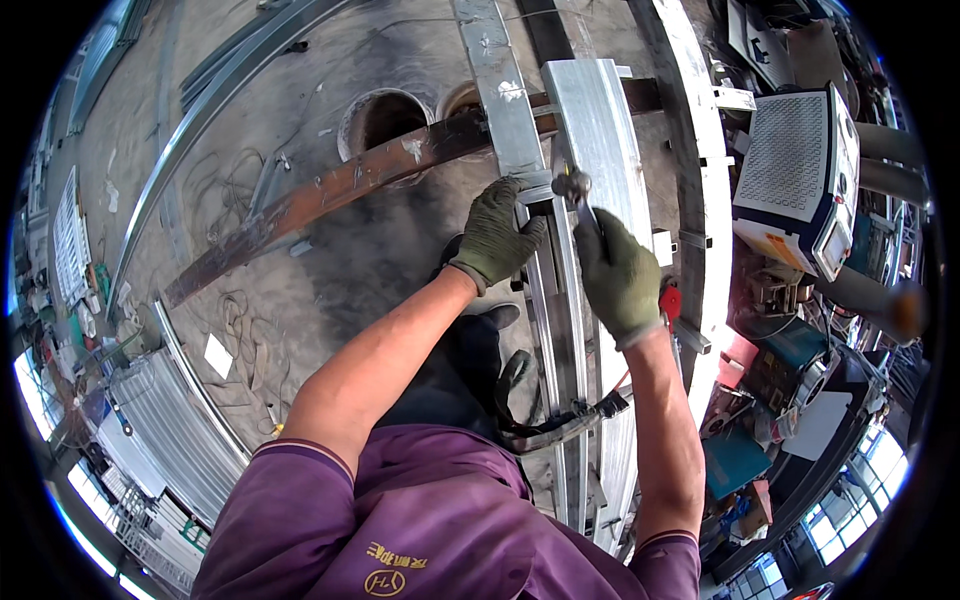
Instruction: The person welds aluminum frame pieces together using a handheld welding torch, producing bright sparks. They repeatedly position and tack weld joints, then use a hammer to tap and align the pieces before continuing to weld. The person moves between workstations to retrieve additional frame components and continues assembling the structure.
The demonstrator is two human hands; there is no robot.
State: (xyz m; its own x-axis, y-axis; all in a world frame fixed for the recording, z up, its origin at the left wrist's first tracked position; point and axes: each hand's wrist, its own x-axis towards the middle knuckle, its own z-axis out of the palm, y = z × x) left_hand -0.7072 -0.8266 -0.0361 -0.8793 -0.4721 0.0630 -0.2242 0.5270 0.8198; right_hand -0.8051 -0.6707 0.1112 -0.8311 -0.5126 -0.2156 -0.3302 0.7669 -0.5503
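Observation:
My left hand (pixel 496 238), in a green work glove, is closed on a short metal piece (pixel 537 190) at the end of a galvanized steel bar (pixel 509 120). In my right hand (pixel 620 278), gloved the same way, is a hammer (pixel 573 185). Its head is just right of the short piece; I cannot tell whether they touch. A wide galvanized beam (pixel 598 115) runs along the right of the hammer. Narrow steel rails (pixel 567 330) extend below both hands toward me. My left fingertips are partly hidden by the metal.
A rusty brown beam (pixel 335 195) crosses beneath the bars. Beyond it stand a round bucket (pixel 385 120) and another beside it. At the right are a long bright beam (pixel 695 190) and a white-and-blue machine (pixel 790 160). A cable (pixel 560 432) lies across the rails near my body.

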